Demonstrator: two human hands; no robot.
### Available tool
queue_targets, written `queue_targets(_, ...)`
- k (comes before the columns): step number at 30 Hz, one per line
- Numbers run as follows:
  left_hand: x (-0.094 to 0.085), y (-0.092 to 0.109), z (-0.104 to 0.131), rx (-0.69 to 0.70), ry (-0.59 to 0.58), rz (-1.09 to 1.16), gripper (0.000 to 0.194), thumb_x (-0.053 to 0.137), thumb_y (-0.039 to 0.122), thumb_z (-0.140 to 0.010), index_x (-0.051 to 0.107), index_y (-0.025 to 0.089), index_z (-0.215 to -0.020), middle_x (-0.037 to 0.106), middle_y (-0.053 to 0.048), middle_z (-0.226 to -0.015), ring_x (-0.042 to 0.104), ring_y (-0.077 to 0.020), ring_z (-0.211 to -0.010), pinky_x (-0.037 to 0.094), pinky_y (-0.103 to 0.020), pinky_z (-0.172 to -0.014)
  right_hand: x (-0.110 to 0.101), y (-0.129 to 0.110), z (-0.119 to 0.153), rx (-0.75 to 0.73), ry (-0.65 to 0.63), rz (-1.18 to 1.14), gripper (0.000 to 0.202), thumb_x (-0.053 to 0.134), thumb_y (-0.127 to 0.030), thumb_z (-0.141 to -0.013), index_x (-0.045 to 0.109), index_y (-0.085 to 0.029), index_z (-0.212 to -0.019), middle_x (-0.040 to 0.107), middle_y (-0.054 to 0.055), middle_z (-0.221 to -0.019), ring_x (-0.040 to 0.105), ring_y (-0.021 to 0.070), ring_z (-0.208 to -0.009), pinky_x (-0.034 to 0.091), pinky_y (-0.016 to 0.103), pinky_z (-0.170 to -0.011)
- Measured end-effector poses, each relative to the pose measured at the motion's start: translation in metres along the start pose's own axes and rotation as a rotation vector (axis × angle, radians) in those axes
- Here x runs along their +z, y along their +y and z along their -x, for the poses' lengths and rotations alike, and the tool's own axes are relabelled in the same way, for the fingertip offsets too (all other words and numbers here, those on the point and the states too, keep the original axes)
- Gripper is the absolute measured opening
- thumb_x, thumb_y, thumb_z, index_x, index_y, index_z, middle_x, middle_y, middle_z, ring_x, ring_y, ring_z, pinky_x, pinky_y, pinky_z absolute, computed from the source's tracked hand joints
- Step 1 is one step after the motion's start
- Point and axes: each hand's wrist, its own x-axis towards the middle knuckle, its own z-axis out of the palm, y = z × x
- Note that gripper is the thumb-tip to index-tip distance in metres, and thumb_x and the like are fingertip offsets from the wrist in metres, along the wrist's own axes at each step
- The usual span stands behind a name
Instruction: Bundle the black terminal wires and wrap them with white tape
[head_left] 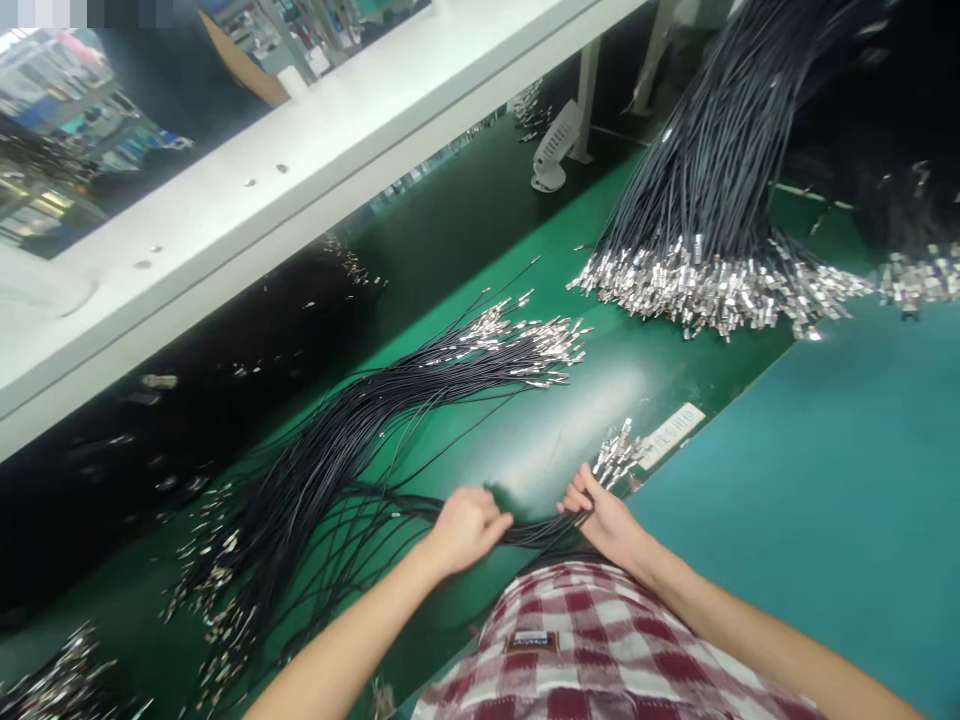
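A bundle of thin black cables (529, 533) runs across the front of the green table in both my hands. My left hand (466, 530) is closed around the bundle partway along. Near its right end my right hand (596, 512) grips it, with silvery metal terminals (619, 455) sticking out beyond the fingers. To the left the held cables spread out loosely beside a larger cable pile (352, 410). That pile lies slantwise on the table, with metal terminals (551, 345) at its right end.
A thick mass of black cables (720, 150) hangs at the back right, its terminals resting on the table. A white shelf beam (300, 170) crosses the upper left. A labelled strip (673, 436) lies at the table edge (739, 405). Behind the beam stands another person (172, 70).
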Motion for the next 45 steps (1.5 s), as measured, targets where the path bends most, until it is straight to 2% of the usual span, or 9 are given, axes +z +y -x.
queue_targets(3, -0.030, -0.047, -0.055, -0.251, 0.293, -0.122, 0.021, 0.050, 0.033, -0.094, 0.064, 0.018, -0.093, 0.064, -0.009, -0.095, 0.058, -0.0229, -0.096, 0.046, -0.035, -0.087, 0.001, 0.000, 0.000, 0.049, -0.040, -0.045, 0.043, 0.077, -0.043, -0.077, 0.046, -0.020, -0.059, 0.025, -0.010, -0.046, 0.027, 0.0078, -0.045, 0.045, 0.026, -0.058)
queue_targets(6, -0.042, -0.084, -0.102, -0.355, 0.295, -0.242, 0.036, 0.067, 0.036, -0.084, 0.056, 0.015, -0.111, 0.058, -0.013, -0.113, 0.054, -0.0273, -0.107, 0.044, -0.038, -0.092, -0.001, -0.001, -0.003, 0.084, -0.013, -0.048, 0.044, 0.077, -0.043, -0.077, 0.044, -0.020, -0.059, 0.026, -0.010, -0.046, 0.029, 0.0080, -0.045, 0.045, 0.026, -0.058)
queue_targets(10, -0.026, -0.085, -0.127, -0.231, 0.190, -0.258, 0.015, 0.059, 0.029, -0.089, 0.057, 0.017, -0.097, 0.056, -0.013, -0.112, 0.051, -0.0276, -0.110, 0.042, -0.040, -0.094, -0.004, -0.002, -0.009, 0.092, 0.014, -0.088, 0.043, 0.077, -0.041, -0.077, 0.044, -0.020, -0.059, 0.028, -0.009, -0.046, 0.032, 0.0085, -0.045, 0.046, 0.026, -0.059)
queue_targets(14, 0.007, -0.054, -0.109, -0.204, 0.092, -0.122, 0.005, 0.050, 0.019, -0.091, 0.055, 0.017, -0.091, 0.060, -0.009, -0.096, 0.057, -0.0230, -0.094, 0.044, -0.035, -0.086, -0.006, -0.002, -0.015, 0.094, 0.071, -0.135, 0.037, 0.075, -0.038, -0.079, 0.049, -0.019, -0.061, 0.031, -0.009, -0.045, 0.033, 0.0082, -0.045, 0.047, 0.026, -0.057)
queue_targets(19, 0.046, -0.014, -0.043, -0.214, 0.101, 0.292, 0.022, 0.037, 0.023, -0.097, 0.057, 0.018, -0.091, 0.064, -0.004, -0.084, 0.061, -0.0170, -0.079, 0.046, -0.027, -0.075, -0.004, -0.003, -0.016, 0.054, 0.169, -0.115, 0.016, 0.075, -0.029, -0.080, 0.066, -0.019, -0.089, 0.036, -0.009, -0.049, 0.038, 0.0082, -0.045, 0.047, 0.023, -0.052)
queue_targets(26, 0.046, 0.013, 0.029, -0.183, 0.129, 0.691, 0.043, 0.045, 0.052, -0.093, 0.068, 0.017, -0.087, 0.063, -0.006, -0.084, 0.058, -0.0183, -0.081, 0.044, -0.029, -0.076, 0.003, -0.001, -0.004, 0.009, 0.051, 0.010, 0.031, 0.084, -0.028, -0.068, 0.070, -0.020, -0.094, 0.056, -0.004, -0.077, 0.039, 0.0041, -0.048, 0.048, 0.022, -0.054)
queue_targets(32, 0.045, 0.009, 0.028, -0.298, 0.201, 0.922, 0.046, 0.063, 0.060, -0.079, 0.068, 0.015, -0.080, 0.066, -0.006, -0.078, 0.057, -0.0155, -0.069, 0.044, -0.027, -0.067, 0.004, 0.002, 0.002, -0.130, -0.033, 0.131, 0.037, 0.089, -0.034, -0.058, 0.072, -0.018, -0.087, 0.049, -0.005, -0.064, 0.039, 0.0066, -0.052, 0.045, 0.025, -0.058)
queue_targets(37, 0.048, 0.027, 0.007, -0.347, 0.121, 1.127, 0.046, 0.063, 0.060, -0.078, 0.061, 0.014, -0.084, 0.061, -0.001, -0.062, 0.051, -0.0109, -0.051, 0.039, -0.023, -0.053, 0.002, 0.007, 0.003, -0.241, -0.012, 0.306, 0.040, 0.089, -0.040, -0.056, 0.073, -0.016, -0.084, 0.053, -0.003, -0.062, 0.040, 0.0090, -0.053, 0.040, 0.030, -0.061)
queue_targets(45, 0.059, 0.068, -0.017, -0.103, 0.174, 0.509, 0.030, 0.036, 0.032, -0.097, 0.060, 0.016, -0.089, 0.059, -0.002, -0.073, 0.054, -0.0143, -0.066, 0.040, -0.026, -0.065, 0.004, -0.001, 0.016, -0.179, -0.033, 0.172, 0.038, 0.085, -0.050, -0.058, 0.071, -0.021, -0.077, 0.060, -0.001, -0.077, 0.042, 0.0097, -0.058, 0.040, 0.028, -0.066)
